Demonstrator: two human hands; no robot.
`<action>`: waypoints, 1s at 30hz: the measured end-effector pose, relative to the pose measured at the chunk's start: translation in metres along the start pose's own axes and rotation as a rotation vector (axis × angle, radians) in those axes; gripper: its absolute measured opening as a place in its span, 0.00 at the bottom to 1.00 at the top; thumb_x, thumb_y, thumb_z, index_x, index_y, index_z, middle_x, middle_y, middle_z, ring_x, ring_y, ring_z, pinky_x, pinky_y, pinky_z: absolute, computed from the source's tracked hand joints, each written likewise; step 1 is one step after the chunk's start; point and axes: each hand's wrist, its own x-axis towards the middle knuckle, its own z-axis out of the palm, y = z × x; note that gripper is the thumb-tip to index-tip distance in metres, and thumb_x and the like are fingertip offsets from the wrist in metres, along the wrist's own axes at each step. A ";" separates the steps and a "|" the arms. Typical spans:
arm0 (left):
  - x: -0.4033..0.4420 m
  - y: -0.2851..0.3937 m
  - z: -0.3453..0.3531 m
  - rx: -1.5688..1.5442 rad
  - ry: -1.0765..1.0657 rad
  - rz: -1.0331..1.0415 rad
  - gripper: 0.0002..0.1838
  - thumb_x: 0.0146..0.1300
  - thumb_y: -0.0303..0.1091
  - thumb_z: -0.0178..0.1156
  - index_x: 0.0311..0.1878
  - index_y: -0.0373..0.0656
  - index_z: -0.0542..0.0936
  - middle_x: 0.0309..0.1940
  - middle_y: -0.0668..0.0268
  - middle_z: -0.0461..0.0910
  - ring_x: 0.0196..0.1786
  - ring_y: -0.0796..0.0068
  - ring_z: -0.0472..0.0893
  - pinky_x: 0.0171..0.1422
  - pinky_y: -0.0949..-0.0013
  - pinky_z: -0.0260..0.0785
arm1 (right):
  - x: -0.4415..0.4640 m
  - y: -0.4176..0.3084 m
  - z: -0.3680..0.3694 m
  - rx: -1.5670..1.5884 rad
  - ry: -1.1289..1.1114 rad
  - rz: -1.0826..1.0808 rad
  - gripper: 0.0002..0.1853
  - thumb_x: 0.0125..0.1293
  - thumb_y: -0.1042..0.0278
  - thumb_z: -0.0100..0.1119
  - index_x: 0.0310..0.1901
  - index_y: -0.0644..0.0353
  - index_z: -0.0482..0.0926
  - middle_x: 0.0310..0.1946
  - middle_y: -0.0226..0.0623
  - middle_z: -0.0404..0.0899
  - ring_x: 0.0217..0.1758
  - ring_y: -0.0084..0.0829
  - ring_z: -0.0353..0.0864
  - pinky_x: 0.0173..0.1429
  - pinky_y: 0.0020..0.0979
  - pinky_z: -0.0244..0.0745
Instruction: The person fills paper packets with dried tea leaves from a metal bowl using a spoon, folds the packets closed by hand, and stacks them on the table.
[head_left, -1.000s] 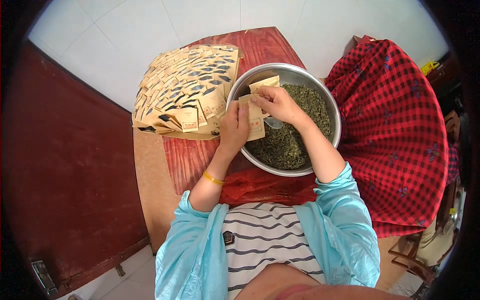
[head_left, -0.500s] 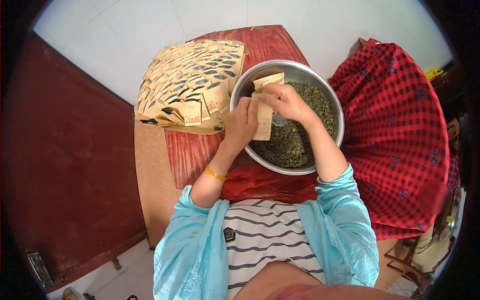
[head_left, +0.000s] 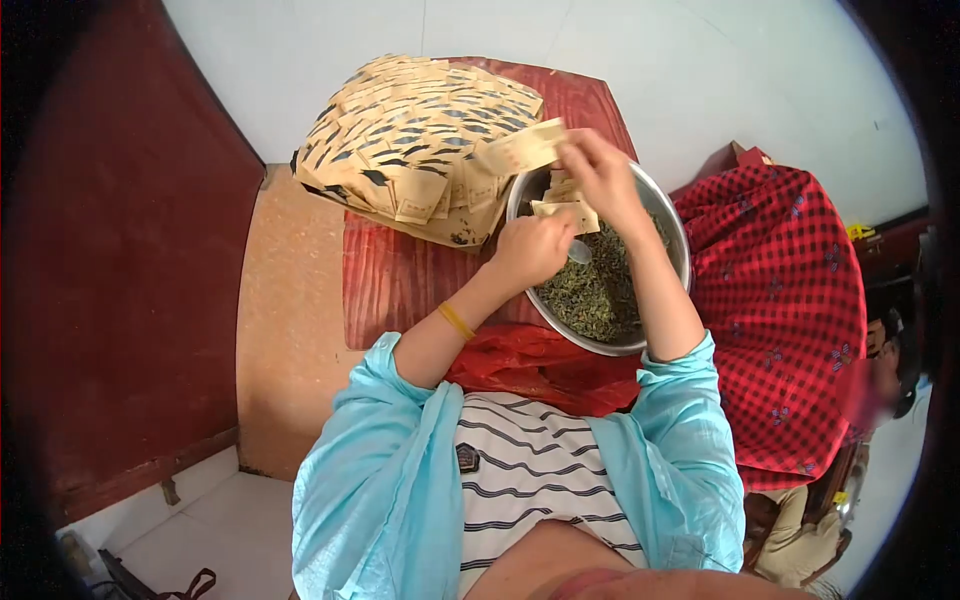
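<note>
A small paper packet (head_left: pixel 525 148) is pinched in my right hand (head_left: pixel 602 172), raised over the left rim of the metal bowl (head_left: pixel 683 262). My left hand (head_left: pixel 537 247) is closed at the bowl's left edge, near a clear scoop (head_left: pixel 579 251); what its fingers hold, if anything, is hidden. Other paper packets (head_left: pixel 572 212) lie in the bowl just beyond my left hand. Dark green dried leaves (head_left: pixel 597 295) fill much of the bowl. To the left, a box (head_left: pixel 437 230) is packed with rows of filled paper packets (head_left: pixel 415 130).
The bowl and box stand on a red wooden table (head_left: pixel 385 290). Red plastic (head_left: pixel 530 365) lies along its near edge. A red and black checked cloth (head_left: pixel 780 320) bulges at the right. A dark red door (head_left: pixel 120 250) stands at the left.
My hands have moved apart. My right hand has lifted a packet up and left towards the box. My left hand has moved slightly right in view, and the view has shifted.
</note>
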 end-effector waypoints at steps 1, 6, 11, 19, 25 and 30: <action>-0.002 0.004 -0.004 -0.028 -0.010 0.017 0.10 0.67 0.39 0.55 0.39 0.44 0.81 0.24 0.50 0.81 0.30 0.46 0.82 0.37 0.47 0.73 | 0.004 -0.011 0.007 -0.145 -0.070 -0.038 0.09 0.71 0.65 0.58 0.46 0.62 0.80 0.30 0.35 0.83 0.33 0.27 0.82 0.38 0.30 0.75; -0.007 0.000 0.000 -0.066 -0.001 0.078 0.11 0.65 0.38 0.55 0.39 0.42 0.81 0.25 0.51 0.82 0.31 0.46 0.82 0.39 0.47 0.74 | 0.030 -0.017 0.052 -0.533 -0.334 -0.247 0.10 0.66 0.56 0.58 0.38 0.53 0.82 0.27 0.43 0.83 0.33 0.46 0.84 0.38 0.45 0.77; -0.006 -0.003 0.002 0.061 -0.115 0.092 0.11 0.62 0.36 0.57 0.32 0.39 0.82 0.26 0.51 0.83 0.32 0.49 0.84 0.40 0.49 0.75 | 0.040 0.000 0.079 -0.515 -0.405 -0.246 0.10 0.65 0.59 0.59 0.41 0.55 0.82 0.29 0.41 0.84 0.35 0.45 0.84 0.40 0.43 0.77; -0.008 0.001 -0.003 0.073 -0.156 0.093 0.12 0.63 0.40 0.59 0.36 0.41 0.81 0.27 0.53 0.83 0.34 0.50 0.85 0.41 0.50 0.76 | 0.018 0.030 0.060 0.205 -0.138 0.087 0.10 0.70 0.72 0.56 0.49 0.65 0.80 0.33 0.33 0.85 0.36 0.20 0.82 0.42 0.26 0.79; -0.008 0.001 -0.001 0.126 -0.183 0.104 0.11 0.64 0.41 0.58 0.34 0.45 0.83 0.27 0.55 0.84 0.34 0.52 0.84 0.41 0.52 0.76 | -0.029 0.083 0.002 0.163 -0.118 0.286 0.11 0.69 0.70 0.58 0.50 0.63 0.80 0.34 0.33 0.84 0.37 0.21 0.82 0.43 0.27 0.79; -0.008 0.000 0.001 0.166 -0.192 0.142 0.11 0.62 0.41 0.60 0.30 0.44 0.82 0.25 0.56 0.83 0.31 0.54 0.84 0.39 0.54 0.76 | -0.058 0.092 -0.014 -0.337 -0.299 0.035 0.20 0.60 0.71 0.64 0.55 0.60 0.79 0.42 0.42 0.84 0.48 0.40 0.83 0.53 0.40 0.76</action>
